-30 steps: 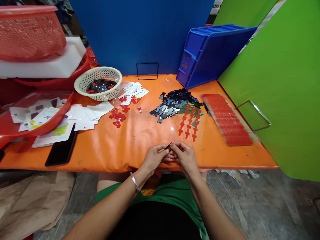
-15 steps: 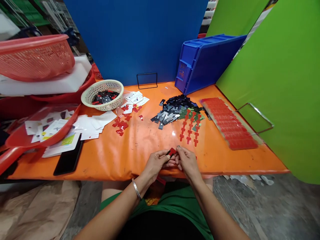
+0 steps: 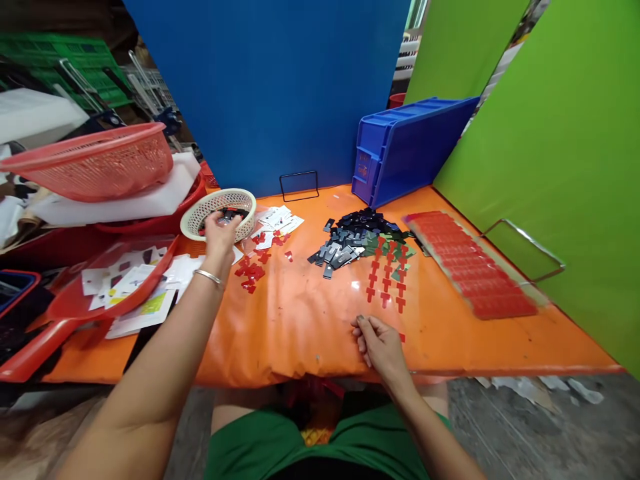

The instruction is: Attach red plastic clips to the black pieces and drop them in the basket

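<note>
A: Left hand (image 3: 220, 230) is over the cream basket (image 3: 200, 217), fingers cupped at its near rim above the black parts inside; I cannot tell if they hold one.

B: Right hand?

A: Right hand (image 3: 381, 345) is resting, empty, loosely curled. I judge this the drop-off step.

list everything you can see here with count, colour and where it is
table: one, orange, across the middle
cream basket: one, back left, black and red pieces inside
black pieces: a heap, centre back
red pieces: rows, in front of the heap
loose red pieces: a cluster, by the cream basket
red sheet: one, right side
blue crate: one, tilted, back right
red mesh basket: one, far left
white cards: several, right of the cream basket
left hand: over the cream basket
right hand: on the table's front edge
</note>
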Motion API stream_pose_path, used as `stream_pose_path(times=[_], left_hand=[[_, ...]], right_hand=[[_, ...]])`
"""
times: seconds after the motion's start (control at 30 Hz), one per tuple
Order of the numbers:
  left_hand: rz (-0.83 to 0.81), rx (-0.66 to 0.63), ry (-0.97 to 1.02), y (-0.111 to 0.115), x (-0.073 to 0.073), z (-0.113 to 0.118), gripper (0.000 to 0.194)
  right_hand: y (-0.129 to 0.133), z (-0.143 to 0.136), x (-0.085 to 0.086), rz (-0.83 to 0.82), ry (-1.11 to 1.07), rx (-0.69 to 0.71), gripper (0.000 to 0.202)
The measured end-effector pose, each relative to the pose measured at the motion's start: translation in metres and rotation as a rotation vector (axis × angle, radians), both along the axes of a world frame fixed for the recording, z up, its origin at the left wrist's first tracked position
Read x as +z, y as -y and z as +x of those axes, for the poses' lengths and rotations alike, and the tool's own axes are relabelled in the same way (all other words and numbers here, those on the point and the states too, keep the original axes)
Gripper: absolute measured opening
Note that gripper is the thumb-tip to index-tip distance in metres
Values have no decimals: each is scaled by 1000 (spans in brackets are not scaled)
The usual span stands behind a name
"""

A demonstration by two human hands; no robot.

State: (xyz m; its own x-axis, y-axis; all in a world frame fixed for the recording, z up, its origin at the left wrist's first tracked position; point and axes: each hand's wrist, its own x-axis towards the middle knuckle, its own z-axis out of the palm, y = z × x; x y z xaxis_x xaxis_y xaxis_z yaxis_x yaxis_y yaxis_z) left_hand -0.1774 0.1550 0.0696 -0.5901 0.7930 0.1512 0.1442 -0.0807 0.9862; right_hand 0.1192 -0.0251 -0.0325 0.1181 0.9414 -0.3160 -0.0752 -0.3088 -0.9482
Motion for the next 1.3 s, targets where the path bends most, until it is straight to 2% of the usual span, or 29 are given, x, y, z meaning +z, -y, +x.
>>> stream_pose_path(times=[0.03, 0.1, 0.17, 0.2, 0.27, 0.37, 0.57, 0.67, 0.77, 0.9, 0.97, 1.07, 1.17, 1.3], left_hand=[[-32, -54, -62, 2, -8, 12, 24], [-164, -330, -198, 10, -29, 45, 12], [-244, -519, -324, 15, -50, 81, 10], [-277, -543, -382, 16, -60, 97, 11], [-353, -501, -509, 13, -74, 121, 18], [-448, -456, -628, 3, -85, 138, 24], [-472, -431, -608, -2, -85, 138, 18], [-456, -408, -560, 6, -81, 134, 16], [-418, -451, -485, 22, -76, 128, 14], [-261, -535, -237, 58, -68, 122, 19], [-261, -618, -61, 84, -63, 125, 23], [-384, -747, 220, 129, -58, 139, 28], [-510, -826, 402, 165, -60, 160, 28], [-604, -798, 530, 184, -71, 183, 19]], right_hand=[[0, 0, 0, -1, 7, 3, 48], [1, 0, 0, -3, 17, 12, 48], [1, 0, 1, -8, 25, 16, 49], [1, 0, 1, -12, 28, 17, 49], [1, 0, 3, -20, 30, 15, 49], [1, -1, 5, -22, 25, 9, 49], [1, -4, 3, 10, 39, 19, 47], [0, -3, 7, 15, 28, 76, 42], [-2, 10, 19, 32, -11, 99, 38], [-2, 51, 32, 126, 62, -81, 36], [2, 72, 31, 162, 177, -133, 31], [12, 87, 23, 191, 394, -25, 19], [23, 81, 17, 242, 596, 145, 8], [27, 63, 14, 316, 829, 260, 9]])
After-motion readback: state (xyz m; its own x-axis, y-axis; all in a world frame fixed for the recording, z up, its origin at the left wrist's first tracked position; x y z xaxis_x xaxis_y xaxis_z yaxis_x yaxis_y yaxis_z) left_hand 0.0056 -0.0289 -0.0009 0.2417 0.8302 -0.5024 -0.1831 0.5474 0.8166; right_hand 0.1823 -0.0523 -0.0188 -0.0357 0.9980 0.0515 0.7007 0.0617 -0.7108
